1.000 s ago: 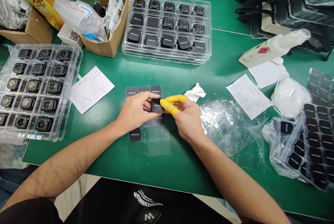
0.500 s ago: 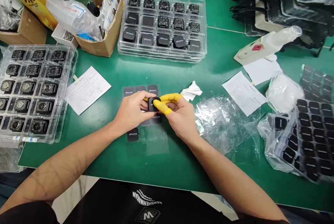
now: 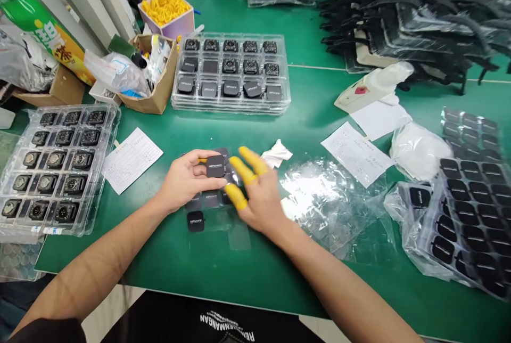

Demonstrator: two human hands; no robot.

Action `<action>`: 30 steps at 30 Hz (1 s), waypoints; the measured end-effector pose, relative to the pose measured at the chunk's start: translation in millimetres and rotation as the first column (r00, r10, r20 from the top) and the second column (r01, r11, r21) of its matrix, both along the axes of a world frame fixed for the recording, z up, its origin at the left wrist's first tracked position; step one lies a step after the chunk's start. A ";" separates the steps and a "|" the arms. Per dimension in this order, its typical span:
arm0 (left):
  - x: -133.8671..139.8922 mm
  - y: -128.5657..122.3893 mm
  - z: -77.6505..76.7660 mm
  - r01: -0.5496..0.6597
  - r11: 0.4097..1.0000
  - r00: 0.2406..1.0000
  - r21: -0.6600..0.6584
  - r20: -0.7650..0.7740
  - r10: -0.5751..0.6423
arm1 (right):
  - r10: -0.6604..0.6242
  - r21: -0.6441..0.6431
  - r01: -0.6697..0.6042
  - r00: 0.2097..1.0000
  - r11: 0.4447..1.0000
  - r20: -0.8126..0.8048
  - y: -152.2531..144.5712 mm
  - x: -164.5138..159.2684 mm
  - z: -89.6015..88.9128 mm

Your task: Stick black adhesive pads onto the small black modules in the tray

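Observation:
My left hand point(image 3: 184, 180) is closed around the edges of a square black watch case point(image 3: 215, 166), its face turned up with white lettering on it. Just right of the case is my right hand point(image 3: 257, 194), slightly smeared by motion, with yellow finger cots on the thumb and fingers. Those fingers are spread with nothing between them. Beneath both hands lies a clear sheet of black square labels point(image 3: 195, 221) with the same kind of lettering, partly hidden by my left hand.
Clear trays of watch cases stand at the back point(image 3: 230, 103) and left point(image 3: 48, 159). Crumpled clear film point(image 3: 315, 188), a white cloth point(image 3: 276, 154), written papers point(image 3: 357, 154), a white bottle point(image 3: 371, 86) and black label sheets point(image 3: 475, 210) lie rightward. A cardboard box point(image 3: 159, 87) stands back left.
My right hand has come off the watch case and its fingers have spread apart. My left hand still holds the case, now showing its face more flatly. The view has tilted up.

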State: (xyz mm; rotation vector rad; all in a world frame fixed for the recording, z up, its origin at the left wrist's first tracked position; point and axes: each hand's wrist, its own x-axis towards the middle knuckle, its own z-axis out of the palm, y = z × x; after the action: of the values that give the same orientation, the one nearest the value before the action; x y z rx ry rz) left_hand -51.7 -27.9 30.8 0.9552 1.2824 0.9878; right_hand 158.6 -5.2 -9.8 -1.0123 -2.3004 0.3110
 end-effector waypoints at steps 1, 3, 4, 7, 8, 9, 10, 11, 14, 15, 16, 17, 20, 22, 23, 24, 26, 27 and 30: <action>-5.0 10.7 8.0 0.008 0.999 0.998 0.048 -0.062 -0.005 | 0.103 -0.001 -0.103 0.994 0.995 0.042 -1.3 -2.6 2.5; -17.4 47.2 25.2 0.066 0.979 0.930 0.194 -0.368 0.010 | 0.228 -0.026 -0.226 0.960 0.974 0.161 -3.1 -8.0 6.4; -24.4 72.2 33.2 0.116 0.953 0.822 0.280 -0.566 0.066 | 0.247 -0.043 -0.243 0.947 0.969 0.207 -3.4 -10.2 7.2; -45.5 158.8 48.9 0.188 0.923 0.573 0.335 -0.801 0.174 | 0.231 -0.061 -0.223 0.946 0.973 0.228 -2.4 -13.1 6.3; -52.0 185.7 50.8 0.187 0.937 0.502 0.294 -0.849 0.166 | 0.228 -0.062 -0.219 0.948 0.974 0.221 -1.8 -12.9 5.4; -57.7 209.1 51.5 0.188 0.949 0.442 0.253 -0.884 0.148 | 0.229 -0.061 -0.220 0.950 0.973 0.214 -1.4 -12.4 4.5; -62.1 228.4 51.5 0.202 0.959 0.385 0.202 -0.916 0.112 | 0.232 -0.061 -0.224 0.950 0.973 0.208 -1.0 -11.6 3.8; -64.8 243.3 51.1 0.209 0.969 0.322 0.135 -0.945 0.062 | 0.235 -0.061 -0.228 0.951 0.972 0.202 -0.8 -10.8 3.3; -60.3 269.0 50.6 0.261 0.962 0.184 0.080 -0.982 0.032 | 0.242 -0.075 -0.232 0.952 0.970 0.188 0.1 -8.9 3.1; -54.8 274.4 50.7 0.308 0.947 0.153 0.089 -0.987 0.043 | 0.243 -0.080 -0.232 0.953 0.969 0.182 0.4 -8.7 3.3; -47.8 279.7 51.0 0.368 0.926 0.119 0.086 -0.992 0.044 | 0.245 -0.083 -0.234 0.953 0.969 0.176 0.9 -8.6 3.4; -40.2 285.4 51.4 0.433 0.900 0.074 0.057 -0.997 0.028 | 0.248 -0.084 -0.236 0.954 0.968 0.171 1.2 -8.8 3.4; -19.7 304.5 53.6 0.559 0.814 -0.118 -0.156 -0.987 -0.109 | 0.248 -0.081 -0.238 0.957 0.968 0.151 1.6 -10.5 2.0; -12.0 312.1 55.5 0.577 0.781 -0.196 -0.239 -0.969 -0.152 | 0.246 -0.082 -0.237 0.961 0.968 0.129 1.5 -12.2 0.3; -9.5 311.2 56.0 0.586 0.774 -0.194 -0.241 -0.969 -0.154 | 0.247 -0.077 -0.240 0.964 0.968 0.099 1.6 -12.7 -0.2; -7.2 305.6 55.8 0.597 0.774 -0.161 -0.210 -0.977 -0.140 | 0.239 -0.063 -0.236 0.970 0.970 0.040 2.1 -12.4 0.0; -1.1 277.9 53.6 0.592 0.806 0.031 -0.028 -0.998 -0.058 | 0.154 -0.002 -0.156 0.975 0.988 -0.163 4.2 -8.3 3.5; 3.2 255.2 51.6 0.559 0.823 0.185 0.098 -0.983 -0.009 | 0.084 0.035 -0.078 0.956 0.996 -0.280 5.8 -3.9 7.2; 18.9 160.2 43.6 0.331 0.878 0.728 0.345 -0.686 -0.005 | -0.101 0.071 0.154 0.870 0.985 -0.483 10.0 17.9 23.5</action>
State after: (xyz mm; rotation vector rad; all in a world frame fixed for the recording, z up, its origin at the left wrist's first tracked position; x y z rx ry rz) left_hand -32.8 132.4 74.4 1.8964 1.5322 0.8222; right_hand 176.5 4.8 13.7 -0.9081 -1.7748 0.3353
